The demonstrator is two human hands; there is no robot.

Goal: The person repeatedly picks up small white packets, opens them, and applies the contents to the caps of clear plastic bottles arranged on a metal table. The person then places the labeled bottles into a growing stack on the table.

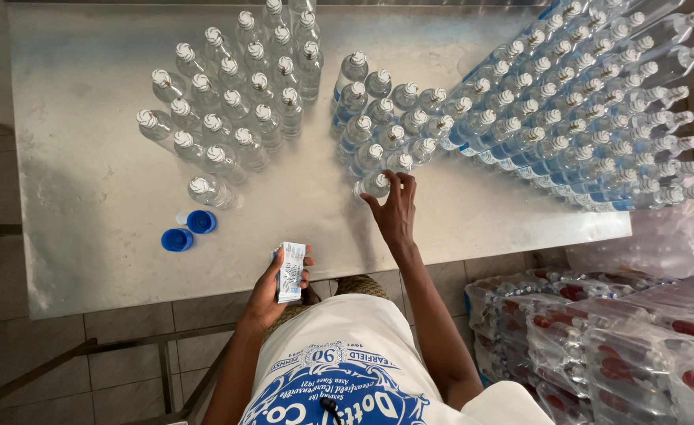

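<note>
Right hand: grip narrowing on cap of nearest clear bottle, upright on steel worktop. Left hand: clasping label stack, nearer body. Labelling step, apparently; next calls for firm hold, one label freed.

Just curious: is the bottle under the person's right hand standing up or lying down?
Upright. The bottle shows its cap from above, like its neighbours, with the right hand's fingertips on it.

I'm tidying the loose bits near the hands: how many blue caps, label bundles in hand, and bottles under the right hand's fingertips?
Blue caps: 2
Label bundle, held in the left hand: 1
Bottle touched by the right hand: 1
Total: 4
</note>
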